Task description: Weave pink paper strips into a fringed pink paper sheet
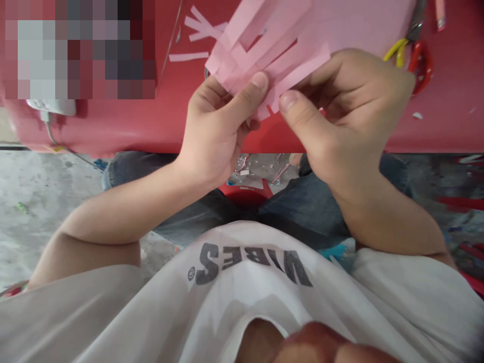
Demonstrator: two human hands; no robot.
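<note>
The left hand (215,128) and right hand (350,113) each pinch the pink paper (302,25) tight between thumb and fingers, just above the red table (454,116), and a hard tug could rip its thin strips (298,68).

We are looking along a glossy red table (449,131), with a pair of scissors with yellow and red handles (410,53) lying near its top right corner and a slim peach-coloured stick (440,14) just beside them, cut off by the frame. At the table's left edge, a white plug adapter (51,106) is trailing a thin grey cable (49,130) toward a grey concrete floor (38,227), where a red plastic stool (245,194) is showing below the table near small scattered scraps (257,171).
</note>
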